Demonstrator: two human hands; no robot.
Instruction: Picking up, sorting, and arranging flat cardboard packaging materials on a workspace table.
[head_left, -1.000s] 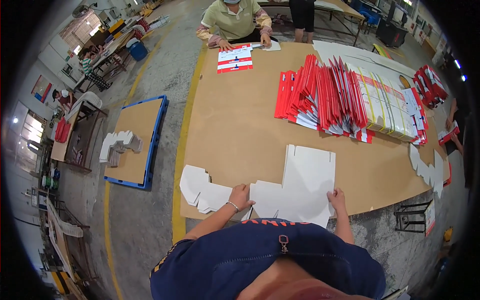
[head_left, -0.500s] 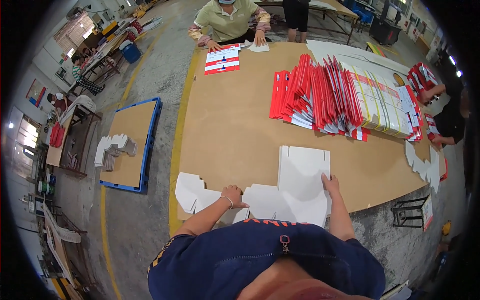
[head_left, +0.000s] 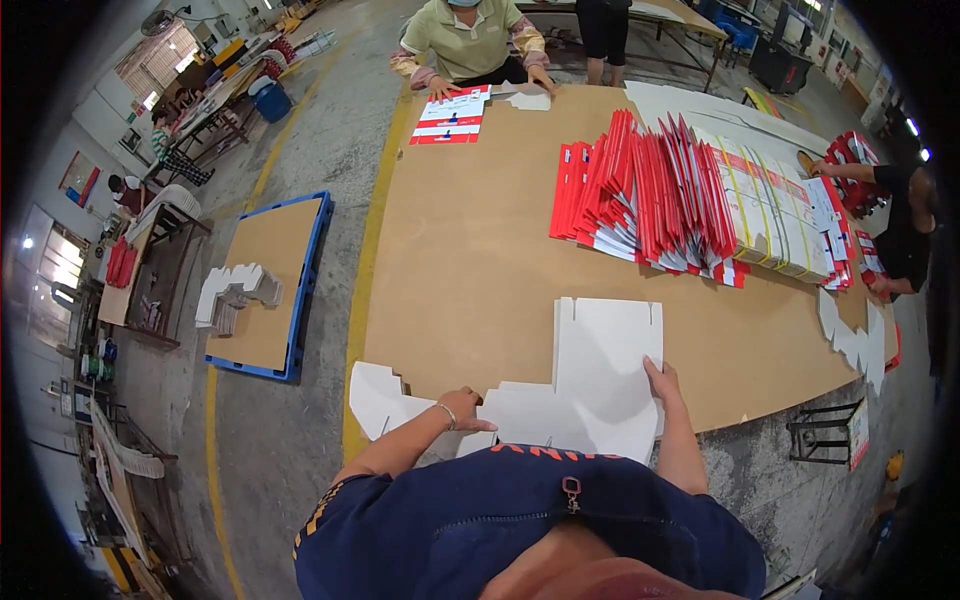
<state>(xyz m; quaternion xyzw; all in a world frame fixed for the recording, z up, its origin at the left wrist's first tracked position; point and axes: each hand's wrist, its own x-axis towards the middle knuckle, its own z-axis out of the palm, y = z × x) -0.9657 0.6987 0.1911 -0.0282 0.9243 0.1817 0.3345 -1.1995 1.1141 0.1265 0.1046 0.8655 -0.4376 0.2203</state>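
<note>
While the left hand presses flat and open on the white cardboard blank at the near tabletop edge, the right hand pins its right side, fingers spread; even pressure should keep it from sliding.

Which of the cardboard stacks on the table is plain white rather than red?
The flat white cardboard blank at the near table edge, under both hands; the fanned stack farther back is red-printed.

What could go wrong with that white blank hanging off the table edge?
The white die-cut blank overhangs the table's near edge; its left flap could sag, crease or slide off. Only the left hand and right hand pin it, each near one side, so it might skew.
</note>
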